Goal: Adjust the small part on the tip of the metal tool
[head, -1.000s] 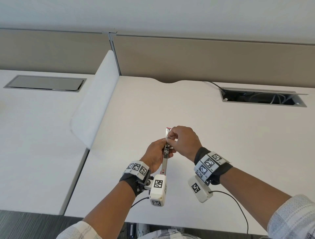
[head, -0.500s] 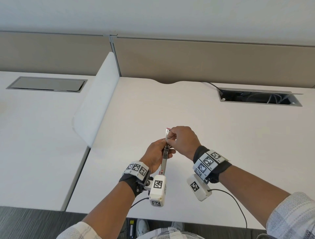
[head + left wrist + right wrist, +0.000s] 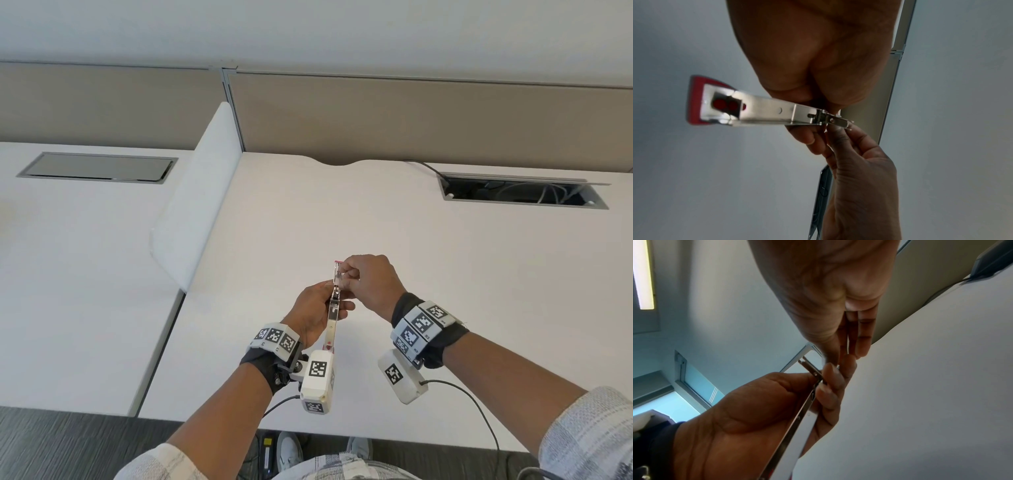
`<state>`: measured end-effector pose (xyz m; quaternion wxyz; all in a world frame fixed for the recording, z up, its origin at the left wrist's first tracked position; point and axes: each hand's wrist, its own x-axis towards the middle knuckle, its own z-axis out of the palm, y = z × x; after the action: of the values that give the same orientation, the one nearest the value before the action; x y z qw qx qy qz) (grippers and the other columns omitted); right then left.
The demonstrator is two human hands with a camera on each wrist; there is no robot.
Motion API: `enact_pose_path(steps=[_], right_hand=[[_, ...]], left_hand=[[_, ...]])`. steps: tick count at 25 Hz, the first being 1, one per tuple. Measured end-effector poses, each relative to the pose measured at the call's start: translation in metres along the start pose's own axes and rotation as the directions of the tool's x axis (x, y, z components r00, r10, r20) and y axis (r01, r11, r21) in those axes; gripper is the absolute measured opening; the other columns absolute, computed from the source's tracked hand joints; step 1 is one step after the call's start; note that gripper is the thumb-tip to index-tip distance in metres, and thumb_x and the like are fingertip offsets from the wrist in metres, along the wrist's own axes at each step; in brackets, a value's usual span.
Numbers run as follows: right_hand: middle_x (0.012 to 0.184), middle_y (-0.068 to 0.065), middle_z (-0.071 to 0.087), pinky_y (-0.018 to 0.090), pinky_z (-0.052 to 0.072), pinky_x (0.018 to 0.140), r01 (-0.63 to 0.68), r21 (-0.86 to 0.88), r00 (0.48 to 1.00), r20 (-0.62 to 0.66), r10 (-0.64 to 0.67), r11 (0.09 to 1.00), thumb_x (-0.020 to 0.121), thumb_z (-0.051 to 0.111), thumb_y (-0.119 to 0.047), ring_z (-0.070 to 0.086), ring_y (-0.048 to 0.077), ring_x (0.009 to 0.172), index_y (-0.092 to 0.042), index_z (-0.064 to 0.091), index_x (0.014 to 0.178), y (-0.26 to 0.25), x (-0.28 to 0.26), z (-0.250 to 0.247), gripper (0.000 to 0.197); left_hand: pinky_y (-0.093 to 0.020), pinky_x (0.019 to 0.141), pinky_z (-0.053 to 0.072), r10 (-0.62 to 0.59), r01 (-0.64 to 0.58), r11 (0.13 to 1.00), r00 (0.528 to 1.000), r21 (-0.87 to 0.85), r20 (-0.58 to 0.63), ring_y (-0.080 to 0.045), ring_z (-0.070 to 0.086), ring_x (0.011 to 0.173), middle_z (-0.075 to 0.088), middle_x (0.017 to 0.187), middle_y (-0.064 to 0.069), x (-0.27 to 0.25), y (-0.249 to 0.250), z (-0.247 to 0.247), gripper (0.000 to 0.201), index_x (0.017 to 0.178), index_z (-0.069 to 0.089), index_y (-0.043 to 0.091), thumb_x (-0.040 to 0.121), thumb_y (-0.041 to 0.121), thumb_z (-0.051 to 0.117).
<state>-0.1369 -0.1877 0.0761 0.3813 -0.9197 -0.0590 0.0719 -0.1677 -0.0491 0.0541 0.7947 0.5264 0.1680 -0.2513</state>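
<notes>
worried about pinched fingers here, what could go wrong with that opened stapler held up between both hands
1. The right hand pinches small metal parts at the hinge of the stapler; a spring part might snap onto a fingertip.
2. The stapler is held in the air above the desk, gripped by the left hand only near the middle, so it could slip and drop.
3. A loose staple might fall unseen onto the pale surface.

White desk [image 3: 445, 274], divider panel [image 3: 195, 205], open cable hatch [image 3: 524, 192].
</notes>
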Motion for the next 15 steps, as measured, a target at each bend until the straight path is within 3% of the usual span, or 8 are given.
enact_pose_path(steps=[4, 9, 15], right_hand=[[0.076, -0.003, 0.073, 0.031, 0.054, 0.077, -0.025, -0.031, 0.999, -0.033, 0.024, 0.999, 0.082, 0.065, -0.011, 0.069, 0.017, 0.085, -0.018, 0.071, 0.088, 0.006, -0.002, 0.000, 0.011], [0.082, -0.003, 0.070, 0.035, 0.055, 0.081, -0.049, -0.086, 0.999, -0.015, 0.048, 0.995, 0.086, 0.060, -0.011, 0.067, 0.021, 0.087, -0.015, 0.072, 0.097, 0.011, -0.005, -0.002, 0.017], [0.086, -0.002, 0.070, 0.036, 0.056, 0.083, -0.087, -0.082, 0.996, 0.009, 0.088, 0.993, 0.086, 0.059, -0.014, 0.067, 0.023, 0.089, -0.016, 0.072, 0.100, 0.019, -0.009, 0.000, 0.020]], left_hand=[[-0.023, 0.051, 0.052, -0.066, 0.066, 0.998, 0.996, -0.011, -0.057, -0.018, 0.064, 0.055, 0.068, 0.081, -0.016, 0.002, 0.000, 0.000, 0.026, 0.104, 0.061, -0.001, 0.099, 0.004, 0.037], [-0.023, 0.042, 0.053, -0.225, 0.225, 0.974, 0.963, -0.018, -0.150, -0.020, 0.063, 0.046, 0.059, 0.073, -0.017, 0.003, -0.007, -0.004, 0.026, 0.083, 0.055, -0.001, 0.099, 0.001, 0.036], [-0.026, 0.040, 0.053, -0.248, 0.251, 0.968, 0.952, -0.009, -0.180, -0.024, 0.066, 0.043, 0.058, 0.073, -0.019, 0.004, -0.008, -0.003, 0.025, 0.102, 0.059, -0.007, 0.100, 0.000, 0.035]])
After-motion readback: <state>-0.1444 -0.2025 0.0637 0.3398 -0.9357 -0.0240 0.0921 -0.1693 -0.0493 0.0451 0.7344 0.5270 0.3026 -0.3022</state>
